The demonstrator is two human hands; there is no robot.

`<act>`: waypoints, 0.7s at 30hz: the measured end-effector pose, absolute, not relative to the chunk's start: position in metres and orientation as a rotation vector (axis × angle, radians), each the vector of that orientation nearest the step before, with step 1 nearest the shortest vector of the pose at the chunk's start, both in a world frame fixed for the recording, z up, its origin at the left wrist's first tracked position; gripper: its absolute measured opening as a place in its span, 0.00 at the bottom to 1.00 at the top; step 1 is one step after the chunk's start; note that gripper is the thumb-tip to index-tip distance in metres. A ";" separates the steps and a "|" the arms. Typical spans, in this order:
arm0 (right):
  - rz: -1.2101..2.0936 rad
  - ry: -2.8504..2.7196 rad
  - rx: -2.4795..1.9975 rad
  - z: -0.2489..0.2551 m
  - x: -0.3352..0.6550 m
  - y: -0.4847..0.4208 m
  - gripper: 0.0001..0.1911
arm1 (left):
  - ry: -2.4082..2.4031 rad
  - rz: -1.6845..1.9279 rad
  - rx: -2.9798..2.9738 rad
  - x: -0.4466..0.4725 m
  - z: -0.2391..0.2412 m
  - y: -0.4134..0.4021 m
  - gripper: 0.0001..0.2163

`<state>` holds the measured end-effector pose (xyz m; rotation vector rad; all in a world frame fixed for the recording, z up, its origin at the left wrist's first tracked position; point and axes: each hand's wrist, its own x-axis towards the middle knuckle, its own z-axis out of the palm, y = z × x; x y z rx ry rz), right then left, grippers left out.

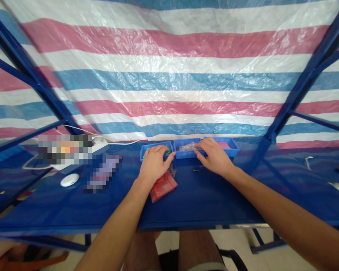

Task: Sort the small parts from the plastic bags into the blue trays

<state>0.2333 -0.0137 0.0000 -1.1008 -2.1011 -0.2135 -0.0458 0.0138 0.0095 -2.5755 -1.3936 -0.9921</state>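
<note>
Three small blue bins stand in a row on the blue table. My left hand (156, 161) lies over the left bin (143, 151), fingers bent over its rim and thumb spread out to the right; green contents show beneath. My right hand (214, 156) is at the right end of the middle bin (186, 154), with thumb and fingertips apart. Small clear pieces (188, 146) lie in that bin. The right bin (232, 150), partly behind my right hand, holds something pink. Below my left hand lies a red plastic bag (164, 186), beside small metal pieces (172, 171).
A small brass-coloured pin or screw (196, 171) lies before the middle bin. To the left are a white oval object (69, 180), a blurred-out flat item (104, 173) and white cables (118, 143). Blue frame posts and a striped sheet (169, 82) bound the back.
</note>
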 end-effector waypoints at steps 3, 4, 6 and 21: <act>-0.233 -2.136 -1.057 0.001 0.227 -0.008 0.13 | -1.432 -1.000 -2.533 -0.044 0.010 0.014 0.17; -0.237 -2.144 -1.047 0.003 0.225 -0.005 0.13 | -1.443 -1.006 -2.513 -0.043 0.010 0.014 0.17; -0.235 -2.149 -1.046 0.007 0.221 0.003 0.13 | -1.457 -1.022 -2.471 -0.042 0.010 0.013 0.16; 0.170 -2.214 -1.031 0.029 0.208 0.058 0.17 | -1.354 -1.222 -2.461 -0.041 0.014 0.010 0.11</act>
